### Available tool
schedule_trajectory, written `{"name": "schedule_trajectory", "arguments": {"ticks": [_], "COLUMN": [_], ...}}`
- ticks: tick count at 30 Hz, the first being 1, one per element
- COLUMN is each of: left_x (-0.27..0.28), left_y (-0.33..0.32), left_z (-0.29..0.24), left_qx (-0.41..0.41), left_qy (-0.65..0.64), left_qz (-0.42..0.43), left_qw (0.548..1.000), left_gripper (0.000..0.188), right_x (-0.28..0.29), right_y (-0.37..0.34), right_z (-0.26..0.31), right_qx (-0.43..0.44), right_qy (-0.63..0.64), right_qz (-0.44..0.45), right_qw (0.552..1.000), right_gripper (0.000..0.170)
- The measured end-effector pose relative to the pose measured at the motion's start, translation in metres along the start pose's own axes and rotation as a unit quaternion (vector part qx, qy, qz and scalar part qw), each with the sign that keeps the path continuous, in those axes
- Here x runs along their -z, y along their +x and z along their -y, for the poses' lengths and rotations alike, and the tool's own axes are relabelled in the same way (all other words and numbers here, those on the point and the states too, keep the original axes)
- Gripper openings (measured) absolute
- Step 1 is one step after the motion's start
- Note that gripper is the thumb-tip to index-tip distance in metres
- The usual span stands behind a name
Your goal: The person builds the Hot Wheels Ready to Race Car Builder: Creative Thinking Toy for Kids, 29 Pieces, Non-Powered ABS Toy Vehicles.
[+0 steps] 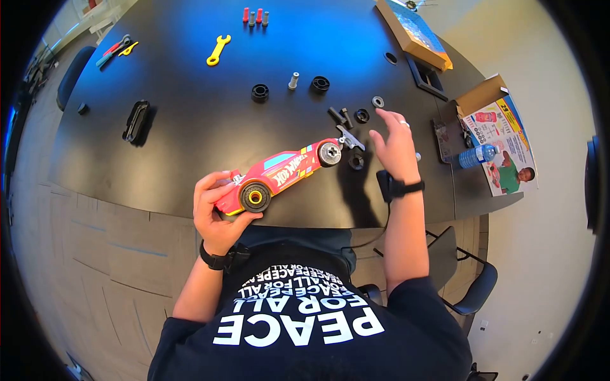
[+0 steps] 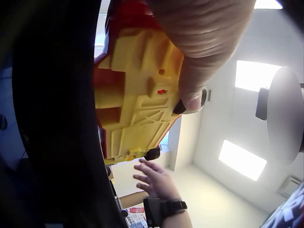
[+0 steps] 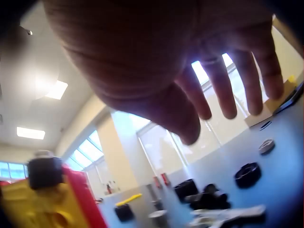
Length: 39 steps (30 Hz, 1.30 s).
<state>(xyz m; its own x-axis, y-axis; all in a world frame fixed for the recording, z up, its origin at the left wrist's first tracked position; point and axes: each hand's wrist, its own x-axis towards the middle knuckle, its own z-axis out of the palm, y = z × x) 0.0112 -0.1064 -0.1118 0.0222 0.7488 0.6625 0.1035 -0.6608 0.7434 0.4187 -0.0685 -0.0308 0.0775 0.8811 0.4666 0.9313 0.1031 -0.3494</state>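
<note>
A red toy car (image 1: 279,170) with a yellow underside (image 2: 142,102) tilts above the front of the table. My left hand (image 1: 216,219) grips its rear end, thumb against the underside in the left wrist view. The near rear wheel (image 1: 255,197) has a black tire round a yellow centre; the other near wheel (image 1: 330,153) shows a grey rim. To the right, my right hand (image 1: 397,149) hovers with spread fingers and holds nothing. Beyond its fingertips lie a grey ring (image 1: 378,101) and a black ring (image 1: 362,115). A grey forked part (image 1: 351,139) lies between car and hand.
Black wheels (image 1: 260,93), a grey peg (image 1: 293,80) and a yellow toy wrench (image 1: 218,50) occupy the middle. Several red and grey pegs (image 1: 259,17) stand at the back. A water bottle (image 1: 478,156) lies by an opened box (image 1: 505,136) on the right; a black part (image 1: 136,121) sits left.
</note>
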Motion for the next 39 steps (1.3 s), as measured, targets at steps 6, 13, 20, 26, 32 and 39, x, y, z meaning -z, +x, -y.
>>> {"name": "schedule_trajectory", "arguments": {"ticks": [6, 13, 20, 26, 32, 39], "left_x": [-0.002, 0.0, 0.0, -0.001, 0.0, -0.001], "left_y": [-0.003, 0.0, -0.001, -0.003, -0.002, -0.003], "left_z": [0.004, -0.001, 0.001, 0.003, 0.002, 0.002], "left_qx": [-0.014, -0.027, -0.025, -0.036, -0.034, -0.033], "left_qy": [0.013, 0.017, 0.013, 0.034, 0.029, 0.031], "left_qz": [-0.006, -0.016, -0.01, -0.013, -0.011, -0.015], "left_qw": [1.0, 0.999, 1.0, 0.999, 0.999, 0.999], "left_gripper": [0.074, 0.074, 0.073, 0.075, 0.075, 0.073], "right_x": [-0.044, -0.045, -0.017, 0.028, 0.031, 0.024], "right_y": [0.03, 0.037, 0.036, 0.01, -0.003, -0.013], "right_z": [-0.039, -0.039, -0.042, 0.057, 0.109, 0.155], "right_qx": [-0.018, -0.064, -0.077, -0.053, -0.026, -0.044], "right_qy": [0.021, -0.092, 0.052, 0.527, 0.606, 0.6], "right_qz": [0.096, 0.041, 0.051, 0.112, 0.174, 0.241], "right_qw": [0.995, 0.993, 0.994, 0.841, 0.776, 0.762], "right_gripper": [0.042, 0.013, 0.031, 0.029, 0.027, 0.029]}}
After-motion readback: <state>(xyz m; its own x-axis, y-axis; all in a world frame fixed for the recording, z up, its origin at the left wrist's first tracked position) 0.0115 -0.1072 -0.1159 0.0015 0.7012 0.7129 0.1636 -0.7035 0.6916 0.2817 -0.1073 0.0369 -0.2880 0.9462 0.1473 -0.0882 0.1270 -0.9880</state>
